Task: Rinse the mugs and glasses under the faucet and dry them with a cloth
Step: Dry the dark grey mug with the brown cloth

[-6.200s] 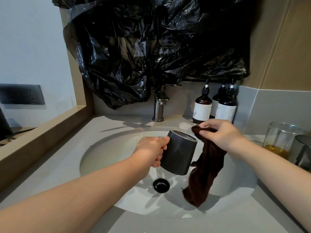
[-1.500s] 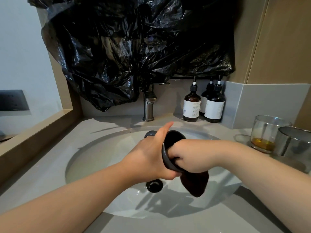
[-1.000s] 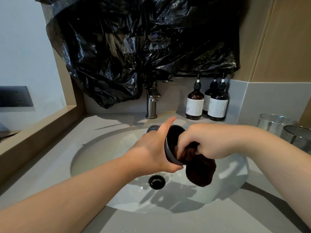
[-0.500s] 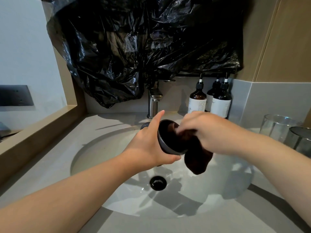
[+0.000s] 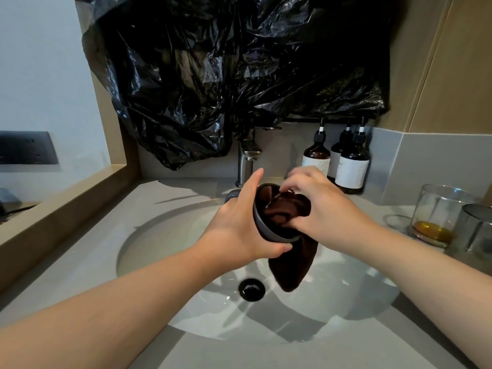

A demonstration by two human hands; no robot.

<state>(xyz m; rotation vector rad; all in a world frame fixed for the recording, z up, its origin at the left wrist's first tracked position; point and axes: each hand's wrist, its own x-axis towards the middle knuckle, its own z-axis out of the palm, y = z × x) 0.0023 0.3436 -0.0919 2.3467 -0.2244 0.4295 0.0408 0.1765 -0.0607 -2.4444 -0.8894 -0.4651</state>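
My left hand (image 5: 237, 230) grips a dark grey mug (image 5: 262, 226) over the sink basin (image 5: 165, 235), its mouth tipped toward me and to the right. A dark brown cloth (image 5: 286, 209) is stuffed into the mug, and its loose end hangs below the rim. My right hand (image 5: 322, 209) pinches the cloth at the mug's mouth, fingers pressed into the opening. The steel faucet (image 5: 246, 161) stands just behind the mug; no water runs from it. On the counter at the right stand a glass (image 5: 436, 214) with amber liquid at its bottom and a second glass (image 5: 476, 230).
A black plastic sheet (image 5: 239, 70) covers the wall above the faucet. Three brown pump bottles (image 5: 348, 161) stand behind the basin at the right. A black drain (image 5: 251, 288) sits at the basin's bottom. A wooden ledge (image 5: 66, 206) runs along the left.
My right hand has pushed more of the cloth into the mug and turned at its mouth. The mug has tipped further toward me; it hung upright beside the cloth six seconds ago.
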